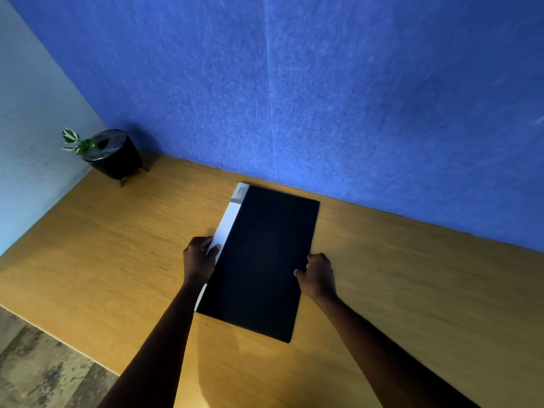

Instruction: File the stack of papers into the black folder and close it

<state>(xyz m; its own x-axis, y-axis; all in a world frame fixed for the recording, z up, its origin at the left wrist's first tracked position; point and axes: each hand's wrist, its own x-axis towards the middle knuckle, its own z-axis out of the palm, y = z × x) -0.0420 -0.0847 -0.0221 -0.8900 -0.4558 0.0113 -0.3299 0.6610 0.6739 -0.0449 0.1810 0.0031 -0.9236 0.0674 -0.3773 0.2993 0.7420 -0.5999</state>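
The black folder [262,260] lies shut and flat on the wooden desk [117,260], its white spine [228,222] along the left side with a small logo label at the far end. My left hand [198,259] grips the spine edge, thumb on the white strip. My right hand [318,275] holds the folder's right edge, fingers curled at the cover. No loose papers show anywhere; whatever is inside the folder is hidden by the cover.
A black plant pot [113,154] on small legs with a green-and-white sprig stands at the desk's far left corner. A blue felt wall [323,98] runs right behind the desk. The desk's near-left edge drops to a wood-look floor [44,363].
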